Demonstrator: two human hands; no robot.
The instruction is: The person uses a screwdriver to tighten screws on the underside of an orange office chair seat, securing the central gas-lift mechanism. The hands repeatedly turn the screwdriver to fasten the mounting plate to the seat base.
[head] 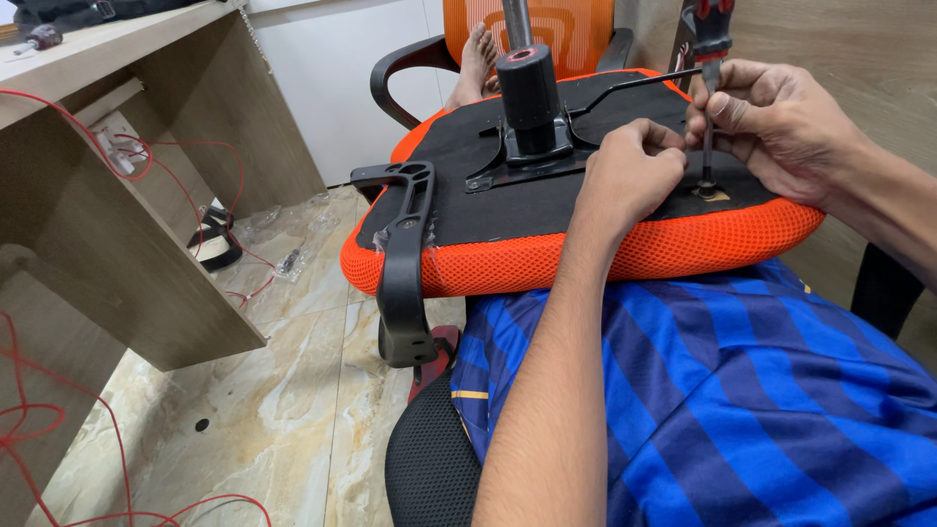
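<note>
An upturned orange mesh chair seat (pixel 547 259) with a black underside rests on my lap. A black metal mechanism plate with a gas cylinder (pixel 527 93) is fixed at its middle. My right hand (pixel 771 117) grips a screwdriver (pixel 710 59) with a red and black handle, held upright with its tip on a screw spot (pixel 705 188) near the seat's right edge. My left hand (pixel 630 176) is curled beside the shaft, fingers pinching near the tip. A black armrest (pixel 405 254) hangs off the seat's left side.
A wooden desk (pixel 127 195) stands at the left with red wires (pixel 146 161) looping under it. A second orange chair (pixel 547 29) is behind, with someone's bare foot (pixel 476 59) on it. Plastic wrapping lies on the marble floor (pixel 273 390).
</note>
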